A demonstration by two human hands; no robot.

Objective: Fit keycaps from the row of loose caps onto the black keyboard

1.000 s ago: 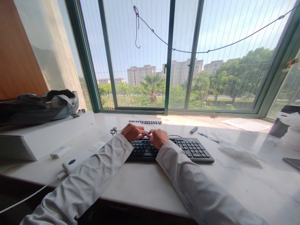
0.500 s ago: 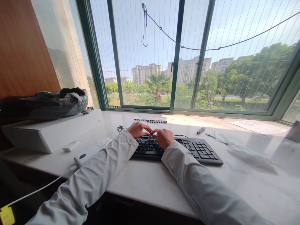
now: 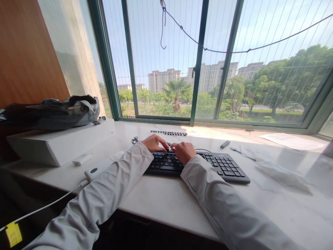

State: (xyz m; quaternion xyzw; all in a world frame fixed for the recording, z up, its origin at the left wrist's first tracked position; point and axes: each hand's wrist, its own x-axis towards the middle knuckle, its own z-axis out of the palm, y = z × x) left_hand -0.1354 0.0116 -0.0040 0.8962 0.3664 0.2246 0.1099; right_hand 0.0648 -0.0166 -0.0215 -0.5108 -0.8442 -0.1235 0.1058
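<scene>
A black keyboard (image 3: pixel 221 165) lies on the white marble counter (image 3: pixel 166 198) in front of me. Both my hands are over its far edge, fingertips meeting at the top row of keys. My left hand (image 3: pixel 154 142) is curled, its fingers pinched towards the right hand. My right hand (image 3: pixel 184 152) is curled too, knuckles up, fingertips hidden against the keys. Whatever sits between the fingertips is too small to name. A strip of dark keycaps (image 3: pixel 168 133) lies beyond the keyboard near the window.
At left, a white box (image 3: pixel 62 144) carries a dark bag (image 3: pixel 49 113). A white device on a cable (image 3: pixel 97 169) and a small white stick (image 3: pixel 82 159) lie beside it. A pen (image 3: pixel 224 144), papers (image 3: pixel 288 141) and a crumpled wrapper (image 3: pixel 282 175) lie to the right.
The camera has swung slightly left and down. My hands have stayed at the keyboard's top row, fingertips closing together there.
</scene>
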